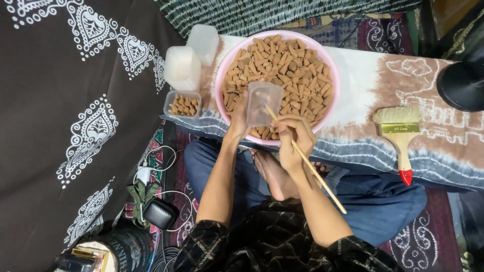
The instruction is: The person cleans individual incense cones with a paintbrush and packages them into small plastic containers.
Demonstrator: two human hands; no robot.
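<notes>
Low table (pixel 443 146) under a patterned cloth carries a pink bowl (pixel 220 75) of brown cones (pixel 287 60) before you. Your left hand (pixel 238 118) closes on a clear box (pixel 263 103), tilted over the bowl's near edge. Your right hand (pixel 295 138) pinches a thin stick (pixel 307 163); its long axis runs diagonally, tip up-left into the box, tail toward your right knee. A brush (pixel 401 138) lies well apart, right.
</notes>
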